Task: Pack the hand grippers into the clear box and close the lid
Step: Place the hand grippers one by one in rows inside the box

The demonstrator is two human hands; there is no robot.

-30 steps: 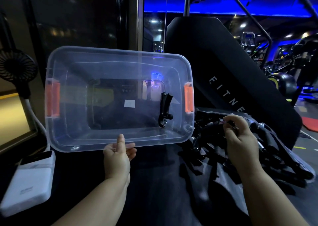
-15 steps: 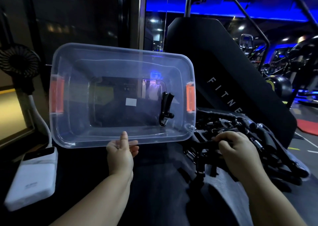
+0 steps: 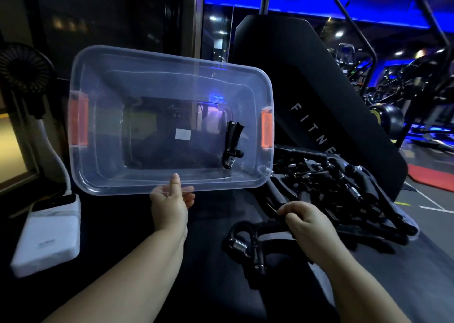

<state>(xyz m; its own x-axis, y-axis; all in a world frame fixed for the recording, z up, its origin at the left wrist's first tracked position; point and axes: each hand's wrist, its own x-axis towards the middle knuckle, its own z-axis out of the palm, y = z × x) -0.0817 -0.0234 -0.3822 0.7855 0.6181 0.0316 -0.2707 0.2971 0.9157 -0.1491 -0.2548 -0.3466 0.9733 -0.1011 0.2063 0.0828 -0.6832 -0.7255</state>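
So the clear box [image 3: 103, 126] is tipped up w/ its open top facing the cam, and the left hand [image 3: 169, 207] has it by the near bottom rim, approx midway along. The thumb [image 3: 175, 182] sticks up over the rim's front and the other fingers [image 3: 189, 197] curl under/behind it, so basically a pinch on the rim. The left latch [image 3: 78, 122] and right latch [image 3: 267, 131] on the short ends are both orange, and there's a small white sticker [image 3: 183, 134] on the base. One black hand gripper [image 3: 232, 145] is inside already, standing on end at the box's right side, spring down, well apart from the left hand's fingers. The right hand [image 3: 307, 224] is lower right, its fingers [image 3: 286, 209] curled tight round the handle of a second hand gripper [image 3: 245, 244]. That one's spring end pokes out left of the fist, toward the cam, and it's outside the box, below the box's right corner. Can't tell tbh if it touches the dark table [image 3: 208, 293] or hangs just off it. The pile of grippers [image 3: 344, 182] lies right behind the right hand, beside the box's right end. Other stuff: white power bank [image 3: 49, 231] on the table far left, small black fan [image 3: 24, 69] above it, big black pad [image 3: 319, 77] w/ "FITNE" lettering behind the pile.
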